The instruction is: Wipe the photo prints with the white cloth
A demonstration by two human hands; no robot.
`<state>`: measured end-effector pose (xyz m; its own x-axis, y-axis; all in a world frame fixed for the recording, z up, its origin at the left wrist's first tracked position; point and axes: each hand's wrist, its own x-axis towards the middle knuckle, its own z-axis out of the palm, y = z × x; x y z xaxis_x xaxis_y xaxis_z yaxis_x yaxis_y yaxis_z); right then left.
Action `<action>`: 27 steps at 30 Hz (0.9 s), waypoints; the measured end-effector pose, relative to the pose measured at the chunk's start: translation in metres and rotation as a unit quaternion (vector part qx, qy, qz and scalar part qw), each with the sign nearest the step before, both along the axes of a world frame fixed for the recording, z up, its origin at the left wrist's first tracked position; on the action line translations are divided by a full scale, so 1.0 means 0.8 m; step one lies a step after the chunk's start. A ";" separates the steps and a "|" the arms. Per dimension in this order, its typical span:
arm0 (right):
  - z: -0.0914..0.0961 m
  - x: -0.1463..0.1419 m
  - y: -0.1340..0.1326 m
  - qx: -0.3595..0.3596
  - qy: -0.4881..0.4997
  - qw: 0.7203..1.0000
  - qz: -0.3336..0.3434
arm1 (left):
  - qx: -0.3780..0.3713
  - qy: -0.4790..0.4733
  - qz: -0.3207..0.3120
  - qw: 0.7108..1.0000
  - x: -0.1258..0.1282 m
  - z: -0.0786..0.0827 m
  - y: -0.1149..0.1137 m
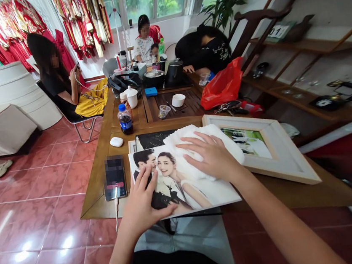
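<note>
A large wedding photo print of a couple lies flat near the table's front edge. My left hand rests on its left side, fingers spread and holding nothing. A folded white cloth lies over the print's upper right part. On top of it my right hand lies with outstretched fingers, pressed flat rather than wrapped round it. Dark and white edges of other flat pieces show behind the print. To the right, a white picture frame with a smaller photo is partly covered by the cloth.
A phone on a cable and a white earbud case lie left of the print. Behind stand a cola bottle, a white cup and a red plastic bag. Several people sit around the table.
</note>
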<state>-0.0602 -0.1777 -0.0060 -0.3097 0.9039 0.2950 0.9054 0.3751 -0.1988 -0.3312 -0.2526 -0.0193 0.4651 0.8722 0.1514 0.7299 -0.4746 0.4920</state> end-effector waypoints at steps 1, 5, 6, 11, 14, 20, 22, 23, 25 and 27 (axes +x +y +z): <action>-0.001 -0.001 -0.006 0.004 -0.006 1.000 0.000 | 0.001 0.001 0.001 1.000 0.000 -0.001 0.000; -0.006 -0.003 -0.038 0.022 -0.031 0.999 0.017 | 0.005 0.001 0.002 1.000 0.000 -0.002 0.000; -0.007 -0.003 -0.047 0.029 -0.036 0.999 0.023 | 0.007 0.001 0.002 1.000 0.000 -0.002 0.001; -0.010 -0.003 -0.098 0.059 -0.055 0.996 0.038 | 0.013 0.009 -0.004 1.000 0.002 0.000 0.001; -0.010 -0.005 -0.122 0.076 -0.062 0.994 0.039 | 0.017 0.037 -0.002 0.999 0.003 0.003 0.001; -0.002 -0.007 -0.120 0.050 -0.061 0.996 0.041 | 0.032 0.076 -0.006 0.997 0.003 0.009 0.001; 0.002 -0.008 -0.104 0.031 -0.053 0.997 0.044 | 0.026 0.077 -0.013 0.997 0.003 0.009 0.002; 0.004 -0.009 -0.095 0.023 -0.049 0.998 0.044 | 0.024 0.078 -0.017 0.997 0.002 0.009 0.002; 0.007 -0.010 -0.074 0.009 -0.044 0.998 0.042 | 0.023 0.079 -0.024 0.996 0.001 0.009 0.002; 0.008 -0.013 -0.052 -0.001 -0.042 0.998 0.039 | 0.025 0.077 -0.027 0.996 0.000 0.010 0.003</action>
